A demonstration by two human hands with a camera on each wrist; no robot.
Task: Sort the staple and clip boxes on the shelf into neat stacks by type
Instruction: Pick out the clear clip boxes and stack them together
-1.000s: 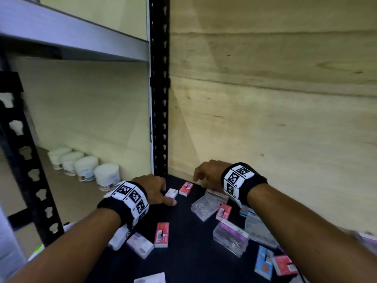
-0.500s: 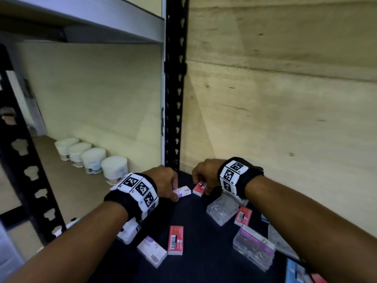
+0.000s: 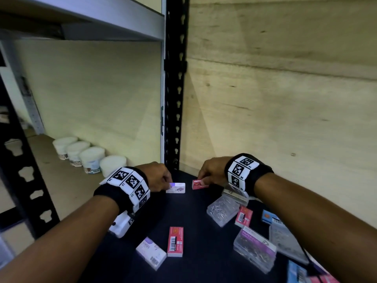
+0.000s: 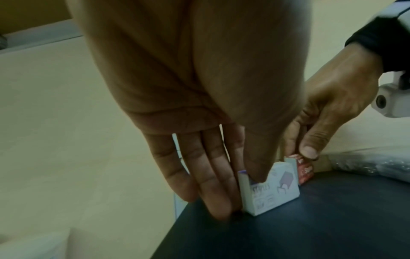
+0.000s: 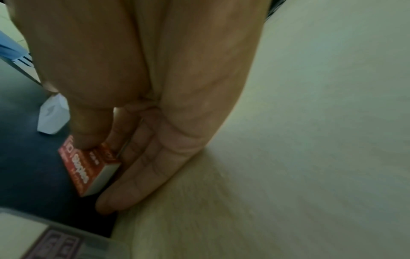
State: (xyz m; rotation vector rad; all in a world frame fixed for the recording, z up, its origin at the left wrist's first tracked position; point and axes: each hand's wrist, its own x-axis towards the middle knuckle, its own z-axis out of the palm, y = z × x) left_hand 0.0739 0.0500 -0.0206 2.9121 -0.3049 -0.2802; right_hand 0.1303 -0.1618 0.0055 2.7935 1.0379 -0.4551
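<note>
Two bare forearms with black wristbands carrying square black-and-white markers reached to the back of a dark shelf (image 3: 193, 217) set against a pale plywood wall (image 3: 285, 103).

The left hand (image 3: 158, 176) pinched a small white staple box (image 3: 176, 187) near the back left corner of the shelf. In the left wrist view, the thumb pressed on the box's printed face while the fingers (image 4: 213, 189) pointed straight down along its far side, their tips touching the shelf.

The right hand (image 3: 212, 170) pinched a red staple box (image 3: 199, 184) just beside the white one. In the right wrist view, the thumb pressed on its printed top and the fingers (image 5: 142, 166) lay along its white edge, close to the wall. The two boxes sat side by side; whether they touched could not be told.

Nearer the person, other boxes lay scattered on the shelf. A second white staple box (image 3: 151, 255) and a second red staple box (image 3: 175, 241) lay next to each other. To the right were a clear box of clips (image 3: 222, 210), a third red staple box (image 3: 243, 217), a clear paper clip box with a purple label (image 3: 255, 249) and a blue box (image 3: 268, 217).

On the neighbouring shelf to the left, four white tubs (image 3: 91, 158) stood in a row along the wall, beyond a black slotted upright post (image 3: 175, 82).
</note>
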